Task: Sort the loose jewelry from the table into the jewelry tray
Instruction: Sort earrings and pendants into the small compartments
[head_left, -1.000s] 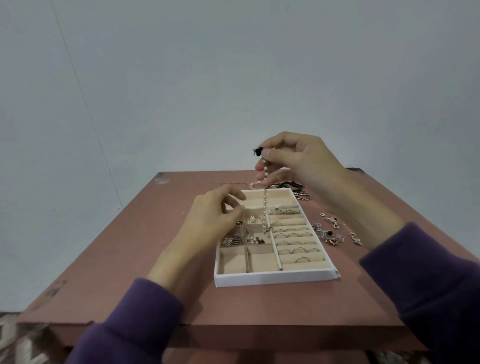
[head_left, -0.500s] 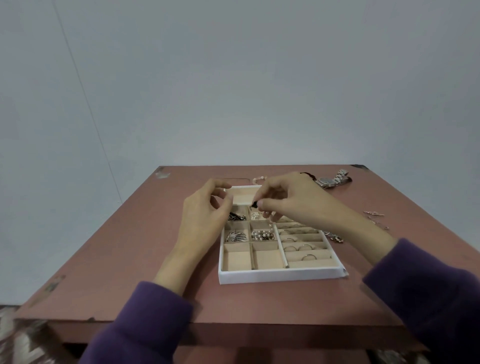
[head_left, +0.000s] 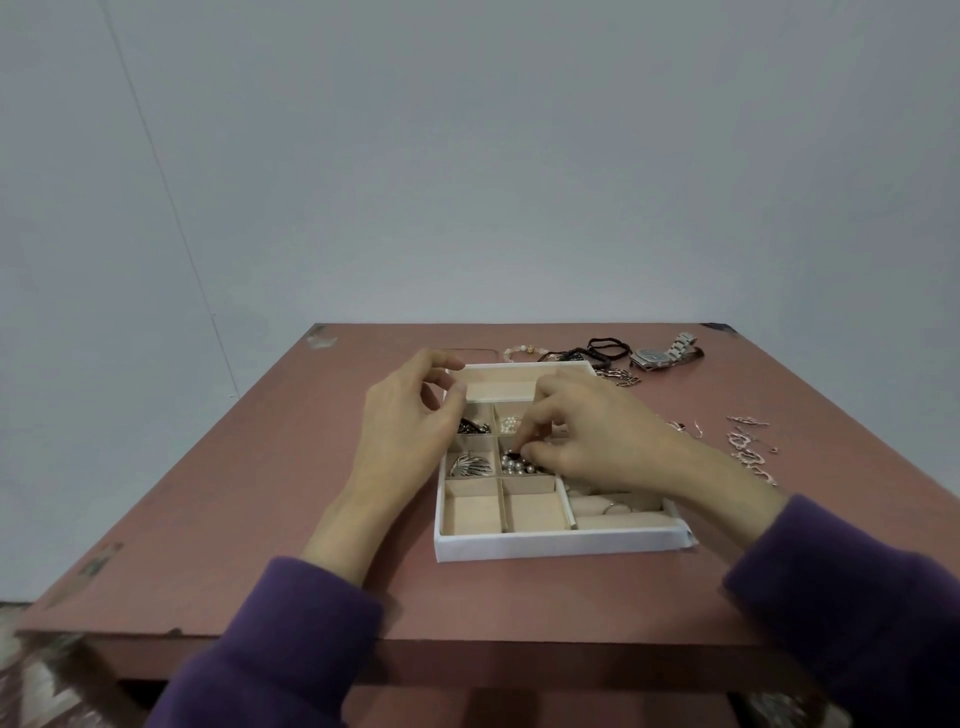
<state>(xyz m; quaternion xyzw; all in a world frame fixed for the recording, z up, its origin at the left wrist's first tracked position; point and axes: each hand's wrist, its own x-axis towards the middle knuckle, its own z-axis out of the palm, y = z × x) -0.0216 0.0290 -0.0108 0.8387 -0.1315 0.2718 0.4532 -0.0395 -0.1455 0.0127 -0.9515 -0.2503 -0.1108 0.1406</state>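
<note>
A white jewelry tray (head_left: 561, 545) with beige compartments lies in the middle of the reddish table. My right hand (head_left: 597, 431) reaches into a middle compartment, fingertips pinched on the pearl strand (head_left: 514, 465) coiled there. My left hand (head_left: 410, 415) hovers at the tray's left edge, fingers curled and apart, holding nothing. Other compartments hold a silver fan-shaped brooch (head_left: 470, 464), dark pieces (head_left: 474, 427) and a ring (head_left: 615, 508).
Loose jewelry lies on the table behind and to the right of the tray: a metal watch (head_left: 665, 354), black cords (head_left: 605, 349), a bead bracelet (head_left: 519, 351), a link chain (head_left: 618, 375), and small earrings and charms (head_left: 748, 447).
My right hand came down from above the tray with the dangling pearl strand and lowered it into a middle compartment. The left hand stayed by the tray's left side.
</note>
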